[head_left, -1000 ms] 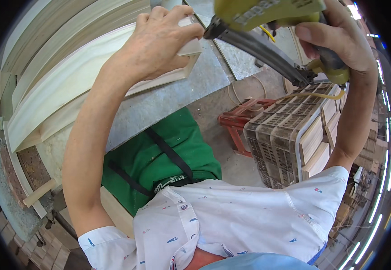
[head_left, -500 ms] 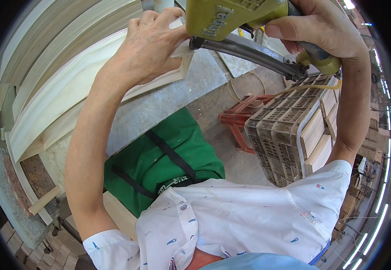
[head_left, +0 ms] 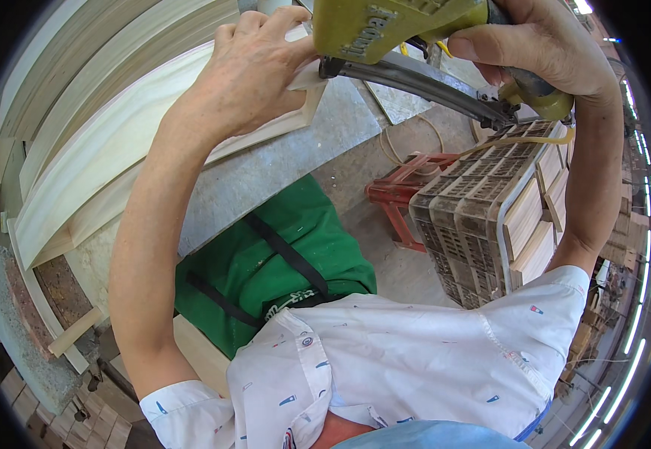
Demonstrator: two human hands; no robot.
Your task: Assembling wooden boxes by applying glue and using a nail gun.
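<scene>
My right hand (head_left: 535, 52) is wrapped round the handle of a yellow-green nail gun (head_left: 370, 28) with a dark metal magazine. The gun's nose meets the end of a pale wooden frame (head_left: 138, 142) lying on the metal-topped workbench (head_left: 288, 153). Gripping that frame's corner beside the nose is my left hand (head_left: 254, 75), thumb and fingers spread on either side of the wood. Part of the corner is hidden under the hand and the gun.
Long pale boards (head_left: 108, 67) are stacked behind the frame. A plastic crate (head_left: 467, 209) with wooden pieces stands at right by a red stool (head_left: 396, 191). The yellow air hose (head_left: 520, 140) crosses over the crate. A green apron or bag (head_left: 288, 247) is in front of me.
The nail gun and my right hand have shifted slightly right and down. My left hand stays on the frame's corner with only a tiny shift.
</scene>
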